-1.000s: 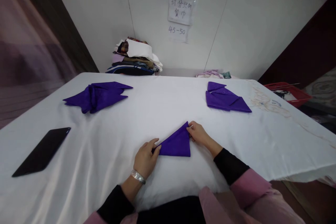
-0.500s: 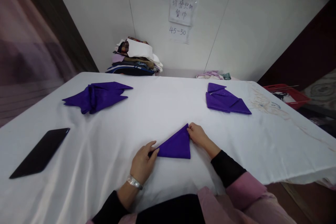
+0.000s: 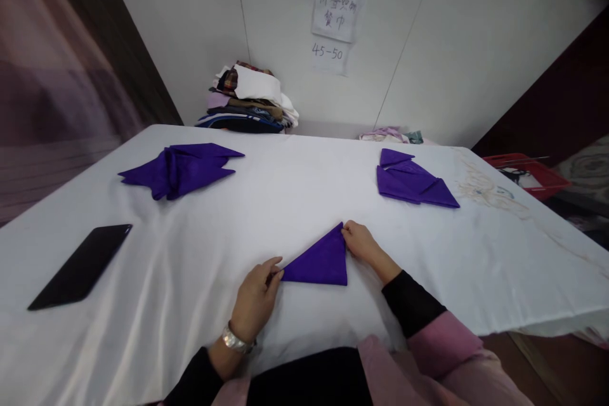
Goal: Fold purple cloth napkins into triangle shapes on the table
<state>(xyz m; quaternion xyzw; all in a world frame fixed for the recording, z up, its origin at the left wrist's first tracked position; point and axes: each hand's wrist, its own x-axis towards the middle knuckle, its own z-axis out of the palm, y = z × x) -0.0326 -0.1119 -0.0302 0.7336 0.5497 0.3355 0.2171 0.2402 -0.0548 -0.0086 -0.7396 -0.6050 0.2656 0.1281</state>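
Observation:
A purple cloth napkin [image 3: 323, 261], folded into a triangle, lies on the white tablecloth [image 3: 304, 196] between my hands. Its left point is pinched by my left hand [image 3: 257, 295], with thumb and fingers closed at the tip. At the upper right corner, my right hand [image 3: 359, 241] grips the napkin between thumb and curled fingers. Two more folded purple napkins lie farther back: a pointed, gathered one [image 3: 183, 170] at the left and a flatter, angular one [image 3: 413, 179] at the right.
A dark flat tablet-like object [image 3: 82, 266] lies on the table's left side. Behind the table's far edge is a stack of folded clothes [image 3: 252, 101]. A red basket [image 3: 540, 177] stands beyond the right edge. Handwritten paper signs [image 3: 335, 9] hang on the wall.
My left hand has shifted slightly left, and its fingers have drawn closer together at the napkin's tip. My right hand keeps its grip on the upper corner. The camera view has moved a little.

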